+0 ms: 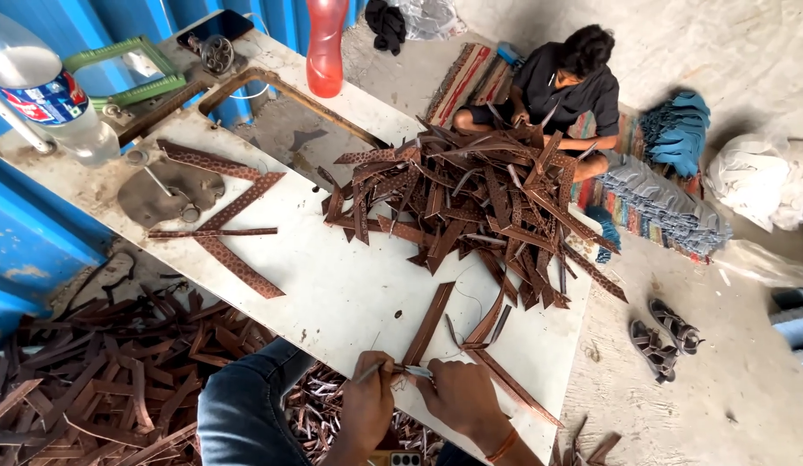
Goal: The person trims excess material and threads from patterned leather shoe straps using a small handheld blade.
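At the near edge of the white table point(349, 293), the left hand point(368, 406) and right hand point(460, 399) pinch a small metal tool point(416, 372) against a brown leather strip point(428, 324). The strip pile point(470, 203) crowds the far edge; bare tabletop lies between.

- I see brown leather strips point(479, 203) heaped on a white, stained table point(332, 285); several show a dotted, perforated pattern.
- A single brown strip point(429, 324) lies near my hands.
- A red-orange plastic bottle point(325, 47) stands at the table's far edge.
- A clear bottle with a red-and-blue label point(52, 99) rests against the blue corrugated wall point(30, 233).
- A green frame point(125, 69) lies nearby.
- A person in black point(561, 82) sits on a striped, multicoloured rug point(470, 82).
- Teal pieces point(677, 121) are stacked on the grey floor.
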